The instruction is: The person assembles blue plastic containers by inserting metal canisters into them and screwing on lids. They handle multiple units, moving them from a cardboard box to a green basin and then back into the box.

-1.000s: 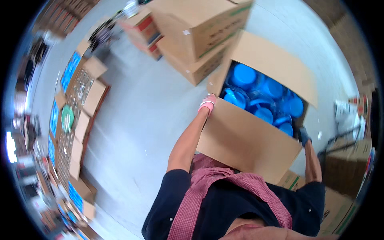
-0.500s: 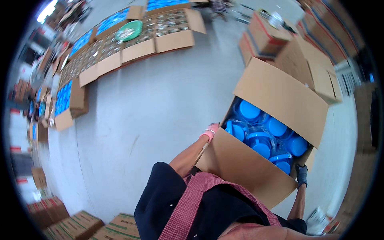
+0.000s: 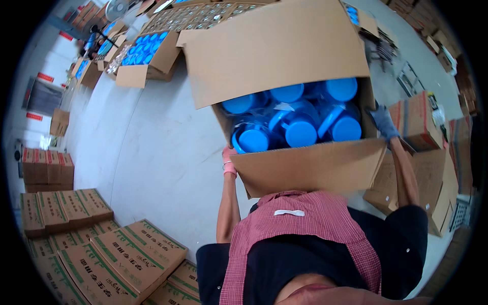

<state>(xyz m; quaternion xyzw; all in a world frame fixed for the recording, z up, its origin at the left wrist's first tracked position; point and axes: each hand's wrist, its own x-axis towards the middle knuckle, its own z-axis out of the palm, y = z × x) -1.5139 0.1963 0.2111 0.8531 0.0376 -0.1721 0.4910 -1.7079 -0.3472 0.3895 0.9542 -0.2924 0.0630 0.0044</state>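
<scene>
An open cardboard box (image 3: 310,169) is held up before my body, its near and far flaps spread outward. Inside stand several blue-topped containers (image 3: 300,133) with blue handles, some wrapped in clear plastic. My left hand (image 3: 229,161), in a pink glove, grips the box's left side, with some fingers hidden behind the cardboard. On the right side, my right hand (image 3: 384,122), in a grey-blue glove, is closed on the box edge near its corner. The underside of the box is out of sight.
Stacked closed cartons (image 3: 109,259) with green stripes fill the lower left, and red-marked cartons (image 3: 48,168) stand beyond them. At the far left is an open box of blue lids (image 3: 147,50). Partitioned boxes (image 3: 198,18) line the back. More cartons (image 3: 414,119) stand at my right.
My view has swung to the left, and the box has come round from the right to the middle. Both hands keep their hold, and the green-striped cartons show more fully.
</scene>
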